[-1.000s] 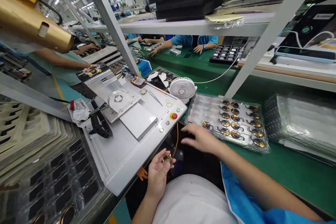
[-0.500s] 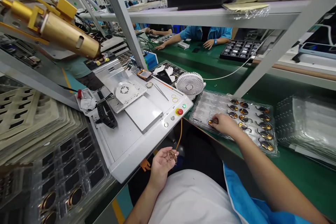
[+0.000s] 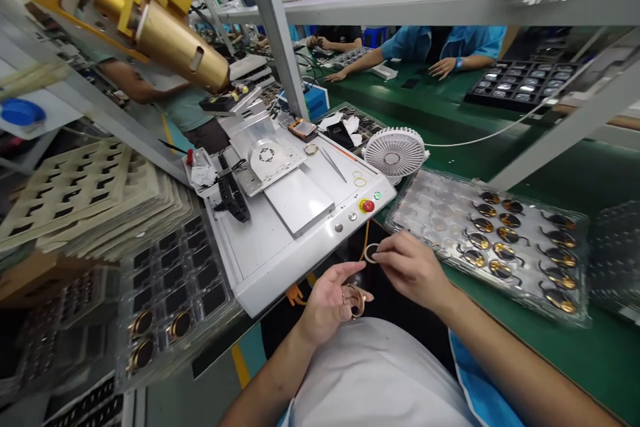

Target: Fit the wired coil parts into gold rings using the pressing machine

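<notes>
Presently, from the head view, item by item. Left hand (image 3: 327,307): palm up, fingers half curled, holding a coppery gold ring (image 3: 354,300) against the palm. Right hand (image 3: 413,270): narrow pinch, thumb and fingertips holding a thin pale ring (image 3: 371,253) just off the front edge of a white machine panel (image 3: 295,260). The hands are near each other, not touching. Right of them, on a green table (image 3: 590,360), lies a clear blister tray (image 3: 530,195) carrying rows of round gold-and-black pieces (image 3: 507,235) with thin curved tails. On the panel: a red emergency stop button (image 3: 367,205) and tweezers (image 3: 333,165). Behind it stands a white desk fan (image 3: 394,157). Left of the panel, a second blister tray (image 3: 175,360) holds more round gold pieces (image 3: 143,323). Overhead hangs a gold cylindrical tool (image 3: 183,47). Across the table, a co-worker's hands (image 3: 443,67) rest apart from a black tray (image 3: 520,85).
</notes>
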`<control>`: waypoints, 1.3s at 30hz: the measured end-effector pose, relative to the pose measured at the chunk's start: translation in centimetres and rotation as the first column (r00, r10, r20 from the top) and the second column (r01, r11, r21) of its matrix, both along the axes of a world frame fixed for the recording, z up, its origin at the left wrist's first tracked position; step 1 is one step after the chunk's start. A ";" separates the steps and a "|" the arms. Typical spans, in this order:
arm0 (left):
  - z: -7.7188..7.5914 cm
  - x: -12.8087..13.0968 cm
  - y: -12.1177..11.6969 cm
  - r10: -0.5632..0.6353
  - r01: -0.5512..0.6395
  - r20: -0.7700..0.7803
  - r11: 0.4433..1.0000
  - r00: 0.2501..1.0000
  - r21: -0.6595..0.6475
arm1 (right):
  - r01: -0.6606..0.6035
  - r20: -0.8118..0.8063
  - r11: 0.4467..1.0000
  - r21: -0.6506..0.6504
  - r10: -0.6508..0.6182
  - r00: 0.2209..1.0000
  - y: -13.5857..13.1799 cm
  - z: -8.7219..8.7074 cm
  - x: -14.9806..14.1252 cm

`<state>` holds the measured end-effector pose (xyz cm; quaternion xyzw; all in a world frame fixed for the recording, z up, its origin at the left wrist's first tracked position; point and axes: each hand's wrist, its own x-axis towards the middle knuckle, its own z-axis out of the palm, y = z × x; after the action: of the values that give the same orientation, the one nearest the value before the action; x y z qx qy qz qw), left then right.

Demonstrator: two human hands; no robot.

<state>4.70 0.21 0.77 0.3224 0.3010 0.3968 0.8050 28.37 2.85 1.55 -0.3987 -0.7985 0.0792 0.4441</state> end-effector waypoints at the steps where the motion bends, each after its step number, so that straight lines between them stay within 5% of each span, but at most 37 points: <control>1: 0.4 0.0 0.1 -0.005 0.005 0.018 1.000 1.000 0.012 | -0.049 0.006 0.997 0.067 0.049 0.999 -0.2 0.1 -1.2; 5: 1.1 -0.9 0.5 0.008 -0.009 0.046 0.999 0.999 0.030 | -0.077 -0.029 0.988 0.137 0.082 0.996 -0.2 0.4 -3.7; 9: 0.8 -2.2 0.4 0.036 -0.036 0.004 0.997 0.999 0.069 | -0.144 -0.190 0.983 -0.118 0.120 0.974 0.3 1.1 -4.2; 13: 0.5 -2.7 0.1 0.032 -0.029 -0.033 0.995 0.999 0.094 | -0.219 -0.329 0.913 -0.344 0.102 0.939 1.1 1.2 -4.8; 24: -0.4 -3.5 0.5 0.097 -0.098 0.023 0.993 0.995 0.058 | -0.355 -0.267 0.891 -0.284 0.282 0.921 2.5 1.5 -5.7; 28: -0.4 -4.1 0.9 0.164 -0.165 0.017 0.984 0.986 0.074 | -0.176 -0.304 0.883 -0.436 0.040 0.952 6.8 2.6 -6.2; 31: -0.2 -4.4 0.8 0.182 -0.181 0.000 0.977 0.983 0.111 | -0.014 -0.231 0.727 -0.686 -0.199 0.952 10.7 3.5 -7.0; 34: -0.1 -4.6 0.4 0.197 -0.194 -0.012 0.970 0.980 0.146 | 0.035 -0.171 0.644 -0.764 -0.255 0.952 13.0 4.0 -7.5; 37: -0.3 -5.0 -0.4 0.226 -0.213 -0.038 0.954 0.973 0.209 | 0.104 -0.133 0.624 -0.775 -0.322 0.937 13.1 3.8 -7.2; 39: -0.5 -5.2 -0.9 0.250 -0.215 -0.087 0.932 0.964 0.293 | 0.151 -0.151 0.661 -0.735 -0.376 0.914 11.7 3.3 -6.9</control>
<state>-0.55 -0.65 0.23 0.4191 0.3267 0.5075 0.6783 21.48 14.53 4.81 -0.6348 -0.5642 0.3717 0.3749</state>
